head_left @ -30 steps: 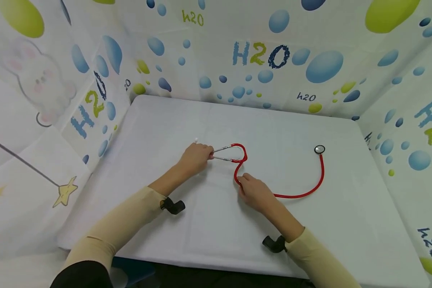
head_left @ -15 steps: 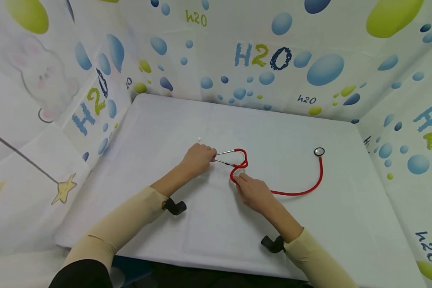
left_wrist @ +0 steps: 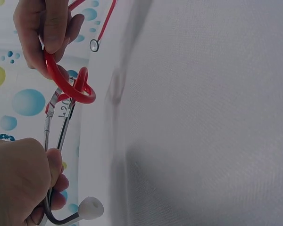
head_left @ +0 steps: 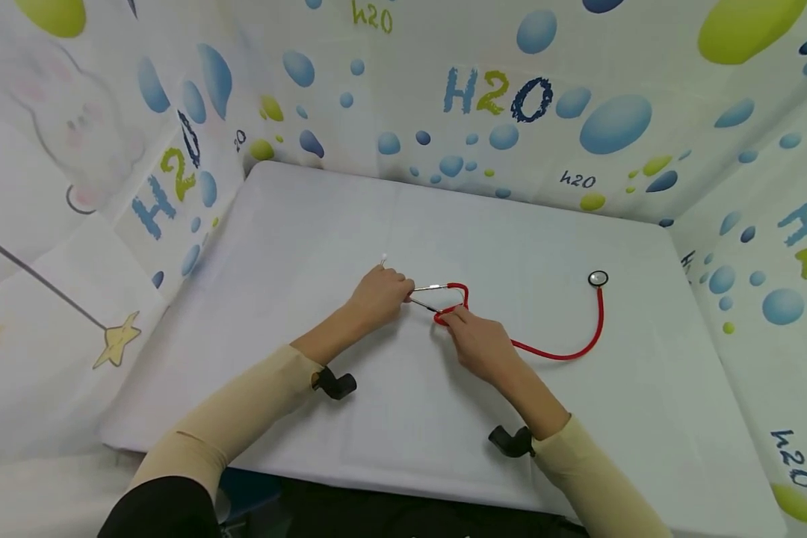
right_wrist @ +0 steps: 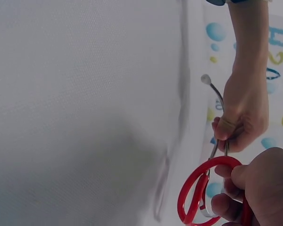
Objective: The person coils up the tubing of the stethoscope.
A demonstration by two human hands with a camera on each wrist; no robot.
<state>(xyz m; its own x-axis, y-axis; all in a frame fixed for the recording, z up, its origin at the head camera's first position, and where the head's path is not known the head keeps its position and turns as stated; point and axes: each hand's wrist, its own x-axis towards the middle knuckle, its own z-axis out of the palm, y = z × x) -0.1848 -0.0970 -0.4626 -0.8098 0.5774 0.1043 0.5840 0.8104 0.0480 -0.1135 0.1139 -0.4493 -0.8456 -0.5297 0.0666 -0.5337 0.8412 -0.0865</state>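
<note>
A stethoscope with red tubing extends across the white-covered table. My left hand grips its two metal ear tubes. One white ear tip sticks out beyond the fingers; the other is not visible. My right hand pinches the red tubing just past the fork, bending it into a loop beside the metal tubes. In the wrist views both hands hold this end raised above the cloth. Farther right, the round chest piece lies on the table, joined by a curved length of tubing.
A white cloth covers the table. Printed curtains with drops and lettering close off the back and both sides. Black wrist-camera mounts stick out from both wrists. The table's near edge runs in front of the person.
My right hand has moved up, nearer the metal tubes, folding the tubing into a tighter loop. My left hand has shifted slightly right, still gripping the tubes. The chest piece stays in place.
</note>
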